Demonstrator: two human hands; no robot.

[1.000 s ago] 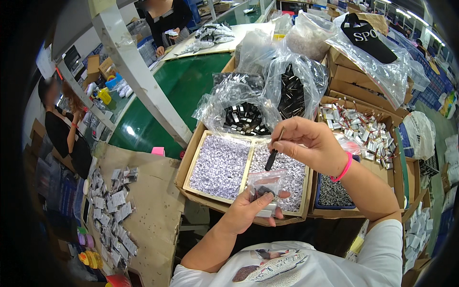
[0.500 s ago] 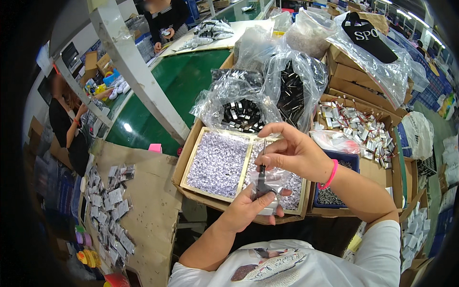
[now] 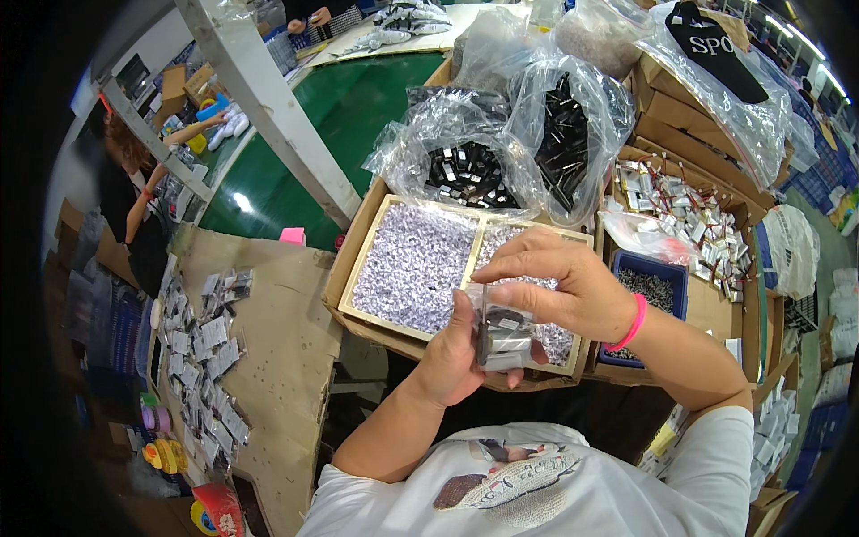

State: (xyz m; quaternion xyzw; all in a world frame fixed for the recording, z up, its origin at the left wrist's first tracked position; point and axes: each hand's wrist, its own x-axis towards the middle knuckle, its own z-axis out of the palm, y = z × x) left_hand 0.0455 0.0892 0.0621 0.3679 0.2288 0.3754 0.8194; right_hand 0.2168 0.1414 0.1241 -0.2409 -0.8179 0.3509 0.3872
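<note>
My left hand (image 3: 446,365) is closed round a small clear plastic bag (image 3: 506,338) with black and silver pieces inside, held above the front of a divided wooden tray. My right hand (image 3: 573,279) pinches the bag's top edge, its fingers bent over the opening; whether they also hold a small part is hidden. The wooden tray (image 3: 363,252) under both hands carries heaps of tiny whitish-purple packets. Right of it, partly behind my right wrist, stands a blue bin (image 3: 685,294) of small dark metal pieces like screws.
Open plastic bags of black parts (image 3: 467,175) stand behind the tray. Silver battery packs (image 3: 684,210) with red wires fill a carton at right. Filled small bags (image 3: 210,353) cover part of the cardboard-topped table at left. A metal post (image 3: 268,112) rises before the green belt (image 3: 380,97).
The thin dark rod my right hand held above the bag no longer shows. That hand has come down onto the bag's top. The view has shifted slightly.
</note>
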